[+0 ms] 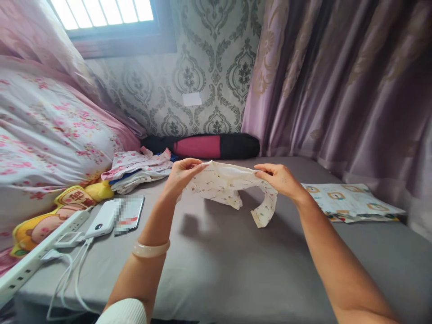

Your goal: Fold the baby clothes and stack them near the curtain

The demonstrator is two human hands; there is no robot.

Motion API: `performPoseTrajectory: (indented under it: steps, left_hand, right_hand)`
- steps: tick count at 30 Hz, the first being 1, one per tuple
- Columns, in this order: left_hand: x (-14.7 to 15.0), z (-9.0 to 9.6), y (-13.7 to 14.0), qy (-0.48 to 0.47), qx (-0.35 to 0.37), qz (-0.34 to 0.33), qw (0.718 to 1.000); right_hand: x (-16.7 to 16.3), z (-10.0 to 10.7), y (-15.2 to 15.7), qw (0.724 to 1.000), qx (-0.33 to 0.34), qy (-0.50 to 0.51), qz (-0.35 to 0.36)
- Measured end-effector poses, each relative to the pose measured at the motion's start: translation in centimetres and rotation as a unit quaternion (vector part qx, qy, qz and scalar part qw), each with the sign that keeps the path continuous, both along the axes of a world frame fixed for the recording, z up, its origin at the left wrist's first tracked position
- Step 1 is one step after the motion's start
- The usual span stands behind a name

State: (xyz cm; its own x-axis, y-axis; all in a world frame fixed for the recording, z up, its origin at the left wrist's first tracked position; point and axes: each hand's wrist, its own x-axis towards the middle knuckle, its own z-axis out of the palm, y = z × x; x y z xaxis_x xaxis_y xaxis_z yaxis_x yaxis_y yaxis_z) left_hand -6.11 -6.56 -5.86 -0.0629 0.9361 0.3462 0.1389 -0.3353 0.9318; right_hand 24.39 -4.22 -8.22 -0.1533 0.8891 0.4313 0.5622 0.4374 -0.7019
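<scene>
Left-hand fingers (199,168): thumb and fingertips pinched on one end of the garment's top edge. Right-hand fingers (261,173): same pinch on the other end. Edge pulled near taut between left hand (182,176) and right hand (279,180).

Garment (224,182) is small, pale, fine print; held up above the grey-covered bed (216,270), shadow cast below. Two loose ends hang, the one by the right hand curled. Shirt or trousers: cannot be told. Contact of the ends with the bed: not clear.

Status, judged from how things lie: garment gripped and opened out along one edge; not laid flat, not folded. Setting down and any folding not yet done. To the left of the garment, a clothes pile (140,172) is already stacked, loosely. To its right, a folded cloth (351,202) is already lying flat. Both untouched by the hands.

Further out, left of the garment and nearer the camera: phone (137,215), screen pixelated, beside a white power bank (101,220); then cables (69,274) and power strip (35,256). Beyond the garment, a black-and-red roll (199,146) is set against the wall (216,103).
</scene>
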Motion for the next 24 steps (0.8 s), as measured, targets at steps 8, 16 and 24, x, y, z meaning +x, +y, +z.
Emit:
performPoseTrajectory:
  steps: [8,16,24]
  left_hand:
    - [-0.8,5.3,-2.9,0.023,0.077,-0.002,0.997]
    - [-2.0,6.0,-0.5,0.05,0.027,-0.025,0.998]
    - [-1.4,5.2,1.6,0.074,0.111,-0.028,0.991]
  right_hand:
    - [-0.2,5.7,-2.2,0.996,-0.025,0.04,0.078]
    - [-0.6,7.8,-0.9,0.998,0.0,-0.005,0.057]
    - [-0.5,7.5,0.8,0.993,0.006,0.044,0.108]
